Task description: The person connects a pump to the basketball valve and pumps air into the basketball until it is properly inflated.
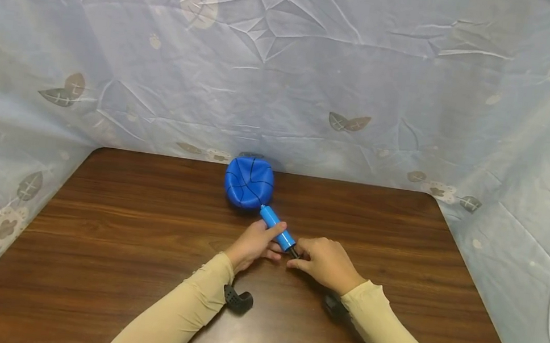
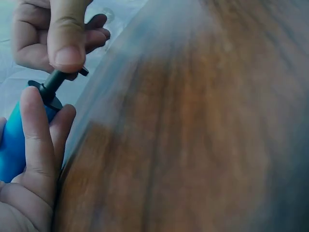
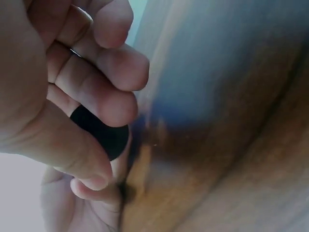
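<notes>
Patterned cloth (image 1: 264, 90) fills the upper frame behind a brown table (image 1: 147, 207). Mid-frame, the left hand (image 1: 254, 244) grips a pump (image 1: 273, 221) touching a dented blue ball (image 1: 249, 182); the right hand (image 1: 328, 261) pinches the pump's handle (image 3: 106, 133).

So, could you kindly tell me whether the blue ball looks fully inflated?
Not fully inflated: in the head view, the blue ball has a sunken, dented upper surface.

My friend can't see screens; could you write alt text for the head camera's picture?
A person's left hand grips a slim blue pump and their right hand its black rod, the tip at a dented blue ball on a brown table; pale leaf-patterned cloth hangs behind.
</notes>
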`<state>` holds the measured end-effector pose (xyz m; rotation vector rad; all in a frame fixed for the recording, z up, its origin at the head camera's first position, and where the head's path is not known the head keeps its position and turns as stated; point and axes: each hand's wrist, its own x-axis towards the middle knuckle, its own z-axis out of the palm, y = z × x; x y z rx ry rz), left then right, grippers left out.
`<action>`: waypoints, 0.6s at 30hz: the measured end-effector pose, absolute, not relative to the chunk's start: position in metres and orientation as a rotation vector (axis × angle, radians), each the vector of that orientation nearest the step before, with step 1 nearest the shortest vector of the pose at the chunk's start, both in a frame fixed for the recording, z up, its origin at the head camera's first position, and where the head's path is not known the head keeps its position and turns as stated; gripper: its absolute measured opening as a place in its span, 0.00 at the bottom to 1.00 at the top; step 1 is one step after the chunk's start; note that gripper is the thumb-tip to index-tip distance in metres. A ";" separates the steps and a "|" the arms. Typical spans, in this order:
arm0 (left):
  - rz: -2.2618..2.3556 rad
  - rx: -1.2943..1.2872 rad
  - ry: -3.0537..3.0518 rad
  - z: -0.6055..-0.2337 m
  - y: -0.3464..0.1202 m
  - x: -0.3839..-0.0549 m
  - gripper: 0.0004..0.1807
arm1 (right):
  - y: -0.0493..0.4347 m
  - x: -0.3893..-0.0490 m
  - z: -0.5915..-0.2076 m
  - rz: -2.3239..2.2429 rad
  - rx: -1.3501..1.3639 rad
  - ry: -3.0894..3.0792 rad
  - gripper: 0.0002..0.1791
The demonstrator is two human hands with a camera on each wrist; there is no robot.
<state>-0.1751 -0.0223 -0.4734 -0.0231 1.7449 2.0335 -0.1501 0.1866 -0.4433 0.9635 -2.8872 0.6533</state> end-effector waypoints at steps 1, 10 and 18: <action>2.040 -0.024 1.738 -0.473 -0.022 -0.175 0.26 | 0.186 -0.150 -0.444 0.657 0.954 -2.888 0.18; 2.054 0.016 1.726 -0.477 -0.021 -0.175 0.27 | 0.206 -0.128 -0.447 0.682 0.917 -2.934 0.14; 2.067 0.018 1.726 -0.478 -0.023 -0.175 0.28 | 0.235 -0.094 -0.444 0.631 0.886 -3.040 0.14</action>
